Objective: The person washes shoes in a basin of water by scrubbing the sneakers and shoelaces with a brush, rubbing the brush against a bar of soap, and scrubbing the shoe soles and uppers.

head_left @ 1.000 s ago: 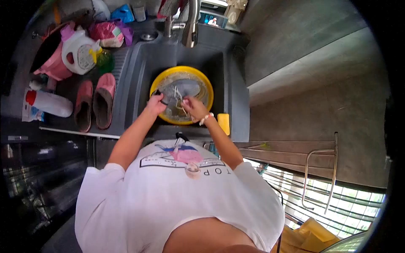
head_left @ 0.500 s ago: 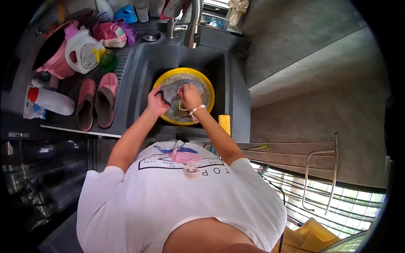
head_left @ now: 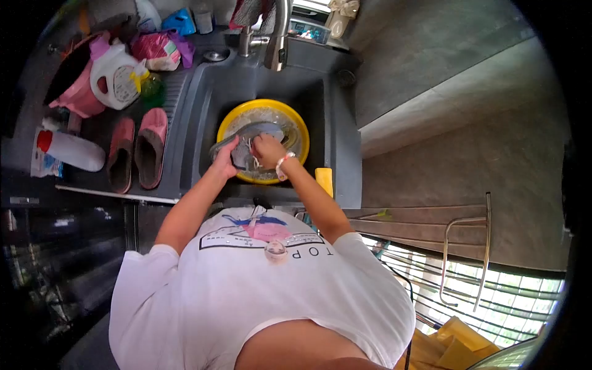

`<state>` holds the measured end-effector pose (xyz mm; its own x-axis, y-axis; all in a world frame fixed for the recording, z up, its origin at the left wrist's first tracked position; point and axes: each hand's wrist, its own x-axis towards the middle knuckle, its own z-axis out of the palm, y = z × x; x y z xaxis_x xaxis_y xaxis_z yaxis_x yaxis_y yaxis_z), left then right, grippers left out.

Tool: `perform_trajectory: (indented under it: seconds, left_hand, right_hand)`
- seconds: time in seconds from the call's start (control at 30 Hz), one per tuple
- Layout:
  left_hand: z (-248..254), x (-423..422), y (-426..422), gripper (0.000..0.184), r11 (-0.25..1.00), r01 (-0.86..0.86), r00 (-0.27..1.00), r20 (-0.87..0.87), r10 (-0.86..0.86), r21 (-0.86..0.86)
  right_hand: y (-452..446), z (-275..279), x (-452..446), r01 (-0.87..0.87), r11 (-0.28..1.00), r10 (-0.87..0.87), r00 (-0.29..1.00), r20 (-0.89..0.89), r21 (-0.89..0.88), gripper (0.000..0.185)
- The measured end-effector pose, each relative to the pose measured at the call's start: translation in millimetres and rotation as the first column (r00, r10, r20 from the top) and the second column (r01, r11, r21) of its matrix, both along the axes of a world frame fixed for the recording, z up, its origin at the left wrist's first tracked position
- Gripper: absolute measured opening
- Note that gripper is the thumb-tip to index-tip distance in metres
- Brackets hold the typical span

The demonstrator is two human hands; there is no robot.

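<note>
A yellow basin (head_left: pixel 306 145) of sudsy water stands in the dark sink. Over it is a grey shoe (head_left: pixel 259 128), lying tilted across the basin with one end near the left rim. My left hand (head_left: pixel 227 159) grips the shoe's near side, thumb on top. Bent fingers of my right hand (head_left: pixel 269 150) are closed at the shoe's opening, and pale strands like a shoelace (head_left: pixel 253 154) hang beside them. The right fingertips are partly hidden. A beaded bracelet circles the right wrist.
Pink slippers (head_left: pixel 151 148) lie on the drainboard left of the sink, near a red-capped white bottle (head_left: pixel 74 151), a detergent jug (head_left: pixel 114 77) and a pink bucket (head_left: pixel 77 92). The faucet (head_left: pixel 277 52) hangs over the sink's back. A yellow sponge (head_left: pixel 324 182) sits on its front right edge.
The shoe has turned and shifted left, one end now reaching past the basin's left rim. My right hand has moved slightly down and left. The whole view has shifted a little.
</note>
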<state>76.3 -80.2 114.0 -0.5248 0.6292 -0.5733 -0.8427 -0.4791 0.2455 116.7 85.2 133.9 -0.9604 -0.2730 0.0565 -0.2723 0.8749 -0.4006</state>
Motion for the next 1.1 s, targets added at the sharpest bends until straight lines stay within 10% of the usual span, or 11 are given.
perform_trajectory:
  seconds: [0.1,0.27,0.4,0.5,0.63,0.8,0.87,0.97,1.1]
  left_hand:
    - [-13.1,-4.2,-4.2,0.041,0.999,-0.02,1.0,0.019,0.019,0.04]
    - [-3.7,-12.5,-3.7,0.042,0.992,-0.032,0.995,-0.085,0.043,0.126]
    - [-13.9,-22.6,1.4,0.044,0.984,-0.127,0.99,-0.037,0.133,0.124]
    - [-21.9,-50.1,-10.8,0.047,0.95,-0.312,0.949,-0.039,0.312,0.014]
    - [21.0,-66.8,-33.1,0.047,0.955,-0.277,0.94,-0.175,0.293,0.108]
    - [5.5,-65.7,-23.7,0.043,0.956,-0.12,0.981,-0.118,0.156,0.266]
    - [-1.4,-61.3,-17.1,0.044,0.964,-0.147,0.98,-0.099,0.173,0.222]
    - [8.3,-49.6,-14.2,0.046,0.97,-0.183,0.979,-0.064,0.195,0.158]
    - [24.0,-31.7,-14.0,0.048,0.98,-0.051,0.989,-0.127,0.076,0.193]
  right_hand:
    - [12.1,-6.7,-6.6,-0.22,0.864,0.24,0.971,-0.013,-0.454,0.017]
    - [-9.3,-8.8,12.0,0.256,0.711,0.038,0.916,0.4,-0.655,0.023]
    - [-11.0,-6.0,16.4,0.234,0.736,-0.041,0.952,0.304,-0.635,0.021]
    - [13.9,-25.7,37.7,-0.064,0.963,0.059,0.998,-0.027,-0.261,0.019]
    - [59.9,-42.5,43.0,0.358,0.821,-0.338,0.933,0.126,-0.444,0.021]
    - [50.3,-14.9,2.1,0.421,0.823,-0.383,0.907,0.174,-0.381,0.02]
    - [31.7,-6.4,-3.0,0.288,0.923,-0.379,0.797,-0.471,-0.255,0.016]
    - [10.2,26.3,8.3,0.216,0.77,-0.444,0.858,-0.26,-0.6,0.017]
    - [-21.0,60.7,10.9,0.186,0.853,-0.362,0.884,-0.295,-0.488,0.011]
